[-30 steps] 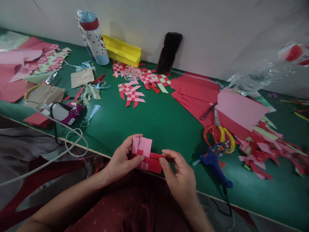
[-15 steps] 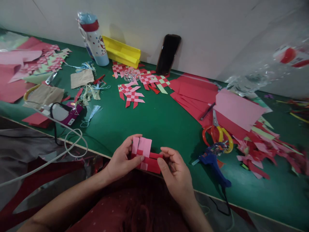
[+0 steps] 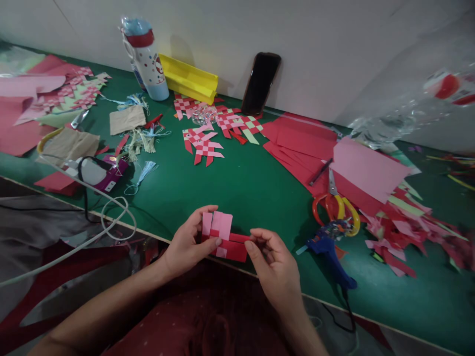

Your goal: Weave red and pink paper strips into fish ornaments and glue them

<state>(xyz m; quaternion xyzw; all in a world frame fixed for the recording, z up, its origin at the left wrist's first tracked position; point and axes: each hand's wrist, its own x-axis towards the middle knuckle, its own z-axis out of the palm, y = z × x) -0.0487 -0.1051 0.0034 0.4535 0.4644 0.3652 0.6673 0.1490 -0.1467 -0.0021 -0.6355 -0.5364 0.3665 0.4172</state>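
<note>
Where behind left hand (image 3: 184,247), paper (image 3: 223,225) hidden

The left hand (image 3: 190,244), with its fingers (image 3: 211,246), hides the lower left part of the interlaced paper (image 3: 223,227). The plastic bottle (image 3: 411,112) is blurred and cut off at right; the flask's (image 3: 151,69) print is illegible.

A green table (image 3: 245,188) carries tassels (image 3: 141,142) — and woven paper fish (image 3: 204,147).

The worn garment (image 3: 178,319) is dark red with small, scattered pale dots; left hand (image 3: 189,242), right hand (image 3: 278,269) and forearms (image 3: 107,306) are bare.
</note>
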